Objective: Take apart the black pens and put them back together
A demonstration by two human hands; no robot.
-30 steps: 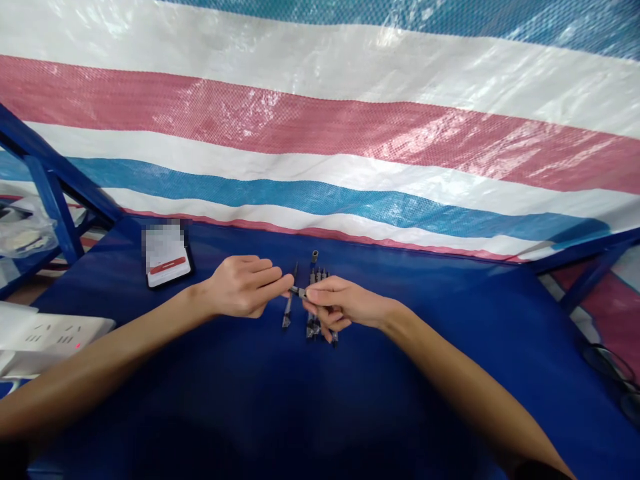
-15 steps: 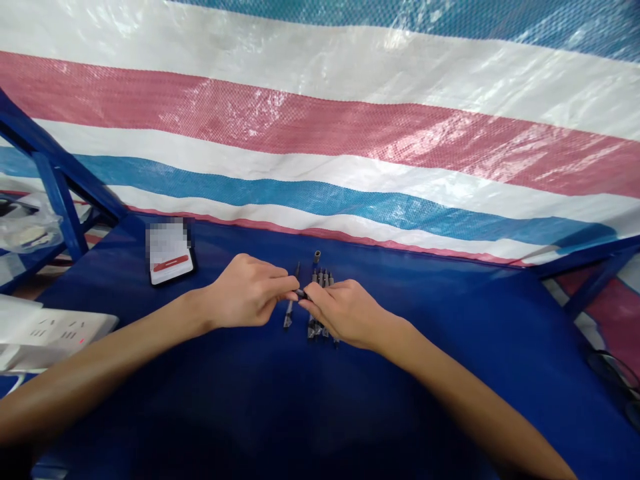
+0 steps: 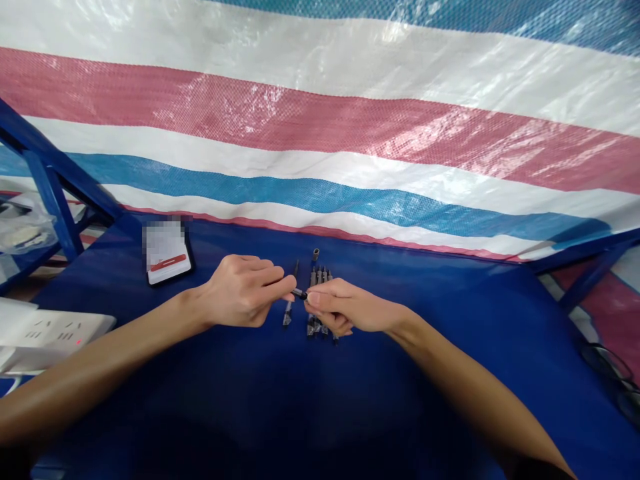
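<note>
My left hand (image 3: pixel 243 291) and my right hand (image 3: pixel 340 306) meet over the blue table (image 3: pixel 250 400), both with fingers pinched. Between their fingertips is a small dark pen-like part (image 3: pixel 300 293); the left pinches one end, the right thumb and forefinger sit at the other. Under my right hand lies a row of several dark pens (image 3: pixel 320 277) side by side. One more pen (image 3: pixel 289 311) lies apart, just left of the row. A small dark cap (image 3: pixel 315 254) stands behind them.
A phone (image 3: pixel 167 253) lies at the back left of the table. A white power strip (image 3: pixel 47 333) sits at the left edge. Blue frame bars (image 3: pixel 50 193) rise on the left. A striped tarpaulin (image 3: pixel 320 133) hangs behind. Black cable (image 3: pixel 613 373) lies at the right.
My right hand turned over the part half a second ago, then rolled back, thumb up again. The left hand barely moved. The pens on the table stayed put.
</note>
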